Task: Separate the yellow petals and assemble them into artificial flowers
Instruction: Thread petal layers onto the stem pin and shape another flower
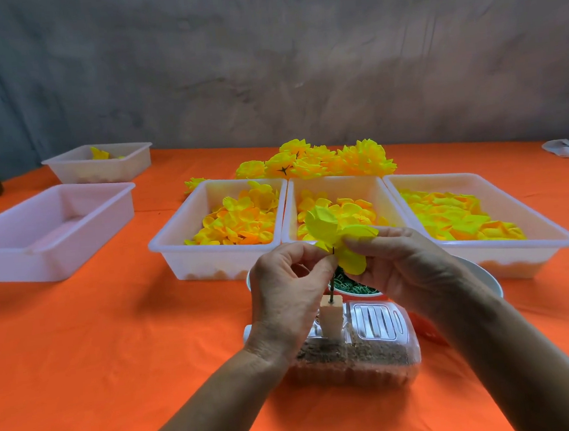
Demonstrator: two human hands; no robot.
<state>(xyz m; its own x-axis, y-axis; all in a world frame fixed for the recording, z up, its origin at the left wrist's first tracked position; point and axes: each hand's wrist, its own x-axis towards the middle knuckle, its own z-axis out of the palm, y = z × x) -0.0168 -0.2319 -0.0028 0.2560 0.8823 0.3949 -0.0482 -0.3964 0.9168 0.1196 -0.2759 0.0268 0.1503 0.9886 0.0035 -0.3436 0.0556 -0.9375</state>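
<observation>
Petals (338, 236) of thin bright yellow fabric, rounded and slightly cupped, sit threaded together on a thin dark spike (331, 288) near the middle of the orange table (82, 353). The spike stands upright in a small pale wooden block (331, 317), which rises from a clear plastic container (374, 348) holding brownish grainy material. One petal fans up and to the left, another spreads right, and a third hangs down toward the near side.

The left hand (285, 294) pinches the cluster at its centre, thumb and forefinger closed on the spot where the petals meet the spike. The right hand (401, 267) holds the right-hand petals, fingers curled over their edge with the thumb below.

Just behind the hands, partly hidden, a white bowl (484, 277) shows a mass of small green pieces (354, 286). Farther back three white trays stand side by side, touching: the left tray (183, 258), the middle tray (342, 184) and the right tray (535, 227), each holding loose yellow and orange-tinted petals. Beyond them lies a heap of finished yellow flowers (323, 160), full and ruffled, one showing a dark star-shaped back.

At far left sit two more white trays, the nearer tray (47, 236) and the farther tray (99, 162), the latter with a few yellow pieces inside.
</observation>
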